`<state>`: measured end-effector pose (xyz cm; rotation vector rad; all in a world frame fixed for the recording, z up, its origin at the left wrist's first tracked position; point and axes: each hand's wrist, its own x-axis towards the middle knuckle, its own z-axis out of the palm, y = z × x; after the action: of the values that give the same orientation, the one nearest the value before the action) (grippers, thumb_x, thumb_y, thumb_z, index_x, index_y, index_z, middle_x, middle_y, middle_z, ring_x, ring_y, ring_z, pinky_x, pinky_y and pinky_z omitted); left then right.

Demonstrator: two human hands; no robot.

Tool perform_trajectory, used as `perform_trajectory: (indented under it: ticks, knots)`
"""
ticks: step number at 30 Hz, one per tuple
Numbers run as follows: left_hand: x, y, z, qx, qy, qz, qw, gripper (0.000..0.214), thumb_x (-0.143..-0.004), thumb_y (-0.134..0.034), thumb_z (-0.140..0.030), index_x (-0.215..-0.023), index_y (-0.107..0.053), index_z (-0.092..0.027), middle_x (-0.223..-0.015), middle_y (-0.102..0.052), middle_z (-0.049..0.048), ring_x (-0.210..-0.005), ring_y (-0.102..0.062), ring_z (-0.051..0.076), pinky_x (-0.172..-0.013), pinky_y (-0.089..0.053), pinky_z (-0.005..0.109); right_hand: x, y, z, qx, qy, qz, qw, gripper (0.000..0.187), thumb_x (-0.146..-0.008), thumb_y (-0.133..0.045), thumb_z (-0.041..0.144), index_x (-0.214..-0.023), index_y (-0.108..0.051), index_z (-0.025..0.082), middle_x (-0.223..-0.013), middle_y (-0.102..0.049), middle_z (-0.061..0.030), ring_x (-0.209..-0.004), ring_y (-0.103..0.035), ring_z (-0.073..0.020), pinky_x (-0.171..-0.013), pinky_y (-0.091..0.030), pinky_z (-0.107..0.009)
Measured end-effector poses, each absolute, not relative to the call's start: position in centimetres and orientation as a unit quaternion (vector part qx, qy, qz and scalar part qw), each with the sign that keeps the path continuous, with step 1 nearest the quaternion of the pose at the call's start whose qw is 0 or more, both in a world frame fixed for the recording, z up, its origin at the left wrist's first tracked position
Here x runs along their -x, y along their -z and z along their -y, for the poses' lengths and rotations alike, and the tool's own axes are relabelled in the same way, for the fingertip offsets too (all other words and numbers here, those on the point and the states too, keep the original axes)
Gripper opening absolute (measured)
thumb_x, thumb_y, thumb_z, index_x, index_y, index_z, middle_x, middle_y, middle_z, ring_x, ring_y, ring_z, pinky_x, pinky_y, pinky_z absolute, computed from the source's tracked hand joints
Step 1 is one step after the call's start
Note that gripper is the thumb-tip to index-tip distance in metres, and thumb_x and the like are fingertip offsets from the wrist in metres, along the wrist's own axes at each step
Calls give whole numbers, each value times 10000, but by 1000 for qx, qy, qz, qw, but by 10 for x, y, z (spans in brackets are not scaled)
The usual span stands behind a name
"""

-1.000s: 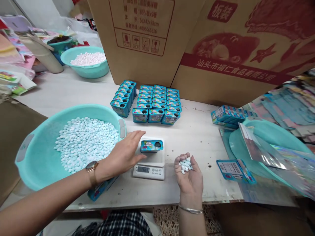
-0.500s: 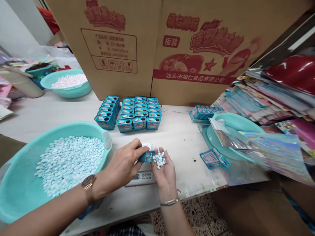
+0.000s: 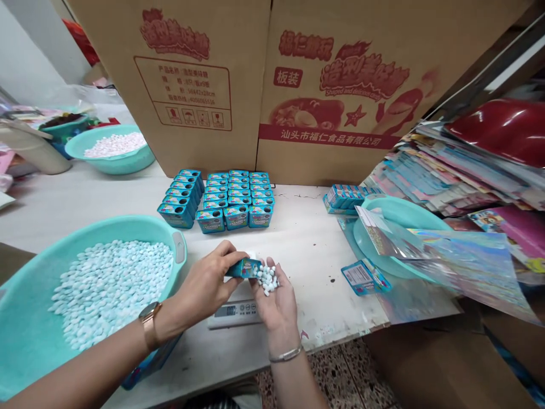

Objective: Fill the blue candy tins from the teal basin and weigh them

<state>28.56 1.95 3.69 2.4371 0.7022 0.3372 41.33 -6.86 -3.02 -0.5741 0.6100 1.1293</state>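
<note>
My left hand (image 3: 204, 287), with a watch on the wrist, grips a small blue candy box (image 3: 242, 268) between thumb and fingers. The box is tilted sideways, its end at the palm of my right hand (image 3: 277, 311). Cupped palm up, my right hand carries a small heap of pale blue and white candies (image 3: 268, 279). Under both hands lies a white digital scale (image 3: 217, 322), partly covered by them. Left of my left hand stands a turquoise basin (image 3: 25, 318) with many pale blue candies (image 3: 114, 284).
Rows of blue candy boxes (image 3: 236, 196) stand before a large carton (image 3: 191, 145). A flattened blue box (image 3: 365, 277) lies at right, near a turquoise basin (image 3: 409, 213) topped with shiny bags (image 3: 468, 255). More boxes (image 3: 340, 197) sit behind. A basin (image 3: 128, 165) of pinkish candies is back left.
The view has shifted slightly, so the surroundings sit a little further left. More of the blue box and the scale shows now. The box remains tilted at my right palm.
</note>
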Motion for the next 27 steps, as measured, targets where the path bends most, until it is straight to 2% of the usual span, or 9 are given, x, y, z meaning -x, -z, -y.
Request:
perform_trajectory:
  ticks: [4,8,11,16,19,21,25,27]
  knots:
    - [-282,-34,-19,-912,-134,-262,285,316,-866,-549,-149,-1154,-597,-268,-1035,-545,35,-877,-593,176,-775,-477,303,-414,31,68,265,-515,-279,766,250,-973,-457,206,-869,-675,141,-831,-738,-59,-794,-704,-139,-786,-578,-311]
    - [-282,-37,-15,-939,-114,-237,223,371,-851,-513,-110,-1179,-594,-264,-1032,-550,48,-885,-572,201,-771,-469,334,-414,30,67,264,-528,-271,760,248,-977,-465,223,-872,-677,148,-827,-740,-54,-776,-705,-132,-736,-583,-285]
    - [-282,-36,-16,-944,-116,-234,201,357,-852,-515,-126,-1174,-606,-253,-1009,-556,58,-882,-567,215,-762,-471,349,-412,32,65,262,-532,-275,757,241,-973,-471,219,-863,-676,154,-821,-737,-40,-786,-706,-127,-767,-588,-296]
    - [-275,-25,-29,-894,-171,-272,312,305,-860,-547,-165,-1145,-609,-257,-1045,-592,40,-901,-611,184,-795,-498,316,-414,35,68,276,-516,-283,760,230,-966,-473,210,-871,-675,155,-843,-735,-41,-813,-707,-128,-831,-588,-336]
    - [-269,-11,-36,-868,-189,-311,338,257,-849,-603,-221,-1105,-626,-232,-1072,-645,45,-979,-628,208,-876,-498,348,-420,36,72,275,-522,-268,762,222,-958,-474,220,-880,-673,158,-863,-725,-50,-859,-700,-137,-824,-586,-337]
    - [-266,1,-39,-852,-188,-340,350,285,-824,-654,-268,-1105,-630,-226,-1091,-679,45,-1021,-638,230,-914,-496,376,-426,38,75,272,-520,-258,767,206,-950,-487,236,-888,-670,162,-861,-708,-49,-838,-689,-131,-786,-586,-318]
    - [-260,20,-40,-845,-162,-374,345,363,-814,-668,-305,-1161,-608,-218,-1101,-707,68,-1026,-664,264,-915,-515,437,-439,47,83,274,-514,-187,791,82,-868,-612,233,-910,-660,182,-764,-635,11,-656,-604,-82,-615,-538,-220]
    - [-255,21,-38,-851,-154,-372,337,519,-788,-701,-322,-1267,-542,-198,-1200,-672,114,-1106,-637,294,-951,-502,478,-444,52,87,277,-523,-139,794,114,-812,-678,213,-920,-650,189,-720,-592,41,-587,-542,-63,-538,-487,-182]
